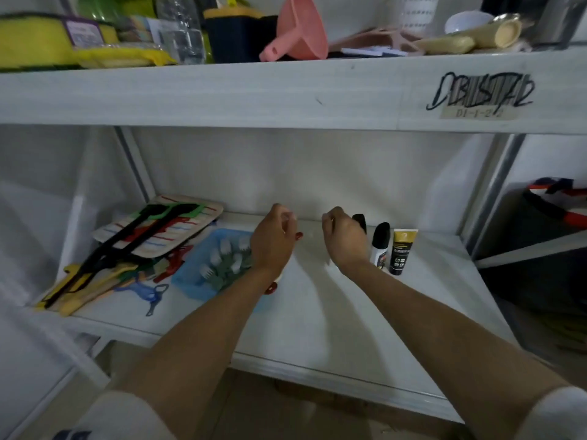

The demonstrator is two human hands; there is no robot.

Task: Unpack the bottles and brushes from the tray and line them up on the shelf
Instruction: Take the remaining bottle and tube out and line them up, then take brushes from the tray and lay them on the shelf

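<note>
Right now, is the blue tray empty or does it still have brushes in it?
Not empty. The blue tray holds several white-bristled brushes, lying together beside the left hand.

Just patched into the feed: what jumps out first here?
Both hands, left hand and right hand, hover curled over the lower shelf. Left of them sits a blue tray of white-headed brushes; right stand black-capped bottles and a gold-black tube.

A storeroom: white labelled shelving [286,96] holds sponges [47,42] upper left, a pink funnel [298,30] top centre, utensils [127,249] lower left.
</note>
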